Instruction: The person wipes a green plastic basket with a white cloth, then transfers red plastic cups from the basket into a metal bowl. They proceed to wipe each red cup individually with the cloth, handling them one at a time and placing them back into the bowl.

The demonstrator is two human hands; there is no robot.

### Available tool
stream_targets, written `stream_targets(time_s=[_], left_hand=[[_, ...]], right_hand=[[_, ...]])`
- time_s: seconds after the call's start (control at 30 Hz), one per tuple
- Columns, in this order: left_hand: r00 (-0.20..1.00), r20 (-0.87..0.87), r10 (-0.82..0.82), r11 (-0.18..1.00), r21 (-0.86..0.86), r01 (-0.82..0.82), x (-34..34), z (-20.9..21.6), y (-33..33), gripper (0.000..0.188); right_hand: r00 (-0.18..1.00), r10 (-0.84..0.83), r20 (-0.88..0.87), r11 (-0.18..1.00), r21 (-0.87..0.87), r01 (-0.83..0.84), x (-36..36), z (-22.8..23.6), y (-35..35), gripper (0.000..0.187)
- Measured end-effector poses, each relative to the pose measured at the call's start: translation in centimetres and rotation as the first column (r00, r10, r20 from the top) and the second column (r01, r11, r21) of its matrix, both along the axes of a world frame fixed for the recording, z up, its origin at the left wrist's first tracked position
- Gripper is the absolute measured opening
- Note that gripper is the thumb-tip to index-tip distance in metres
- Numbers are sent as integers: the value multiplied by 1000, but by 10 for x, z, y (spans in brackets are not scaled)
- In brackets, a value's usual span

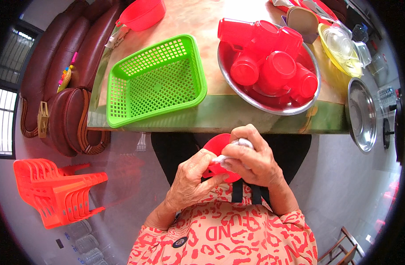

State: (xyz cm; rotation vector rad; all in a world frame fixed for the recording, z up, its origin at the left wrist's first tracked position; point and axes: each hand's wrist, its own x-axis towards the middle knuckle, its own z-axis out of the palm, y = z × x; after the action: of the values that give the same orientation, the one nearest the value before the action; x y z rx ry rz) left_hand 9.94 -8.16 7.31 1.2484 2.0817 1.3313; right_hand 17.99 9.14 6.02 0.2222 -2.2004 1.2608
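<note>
A red plastic cup is held over my lap, below the table's front edge. My left hand grips its side, thumb and fingers closed round the rim. My right hand is closed on a white cloth, pressing part of it against the cup's edge. The cup's far side shows, while its near side is partly hidden by my hands. Beyond them on the table, a metal basin holds several red mugs heaped together. To its left stands a bare green plastic basket.
A red basin sits at the table's far left. On the right are a yellow basket of clear lids and a tilted metal bowl by the edge. Red stacked plastic chairs stand on the floor at left, near a brown leather sofa.
</note>
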Motion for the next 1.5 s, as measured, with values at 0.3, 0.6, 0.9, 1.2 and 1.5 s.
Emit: stream_targets(time_s=[0.3,0.6,0.9,1.2,1.5], left_hand=[[1000,-2,-12,984,175,12,4,-21,1,30],[910,412,36,985,140,-103,2,-34,-6,27],[989,144,-34,959,282,-8,-2,-28,0,27],[970,238,-40,974,225,-15,-4,-33,-2,26],[990,66,-126,957,270,104,-12,-33,-7,29]], right_hand=[[980,-183,82,836,-511,199,-6,-32,-2,23],[972,-179,-154,982,31,186,3,-9,-15,33],[985,-172,33,960,-219,175,-9,-5,1,24],[986,-152,-62,986,-74,148,0,-6,-8,33],[996,66,65,994,-90,-60,1,2,16,31]])
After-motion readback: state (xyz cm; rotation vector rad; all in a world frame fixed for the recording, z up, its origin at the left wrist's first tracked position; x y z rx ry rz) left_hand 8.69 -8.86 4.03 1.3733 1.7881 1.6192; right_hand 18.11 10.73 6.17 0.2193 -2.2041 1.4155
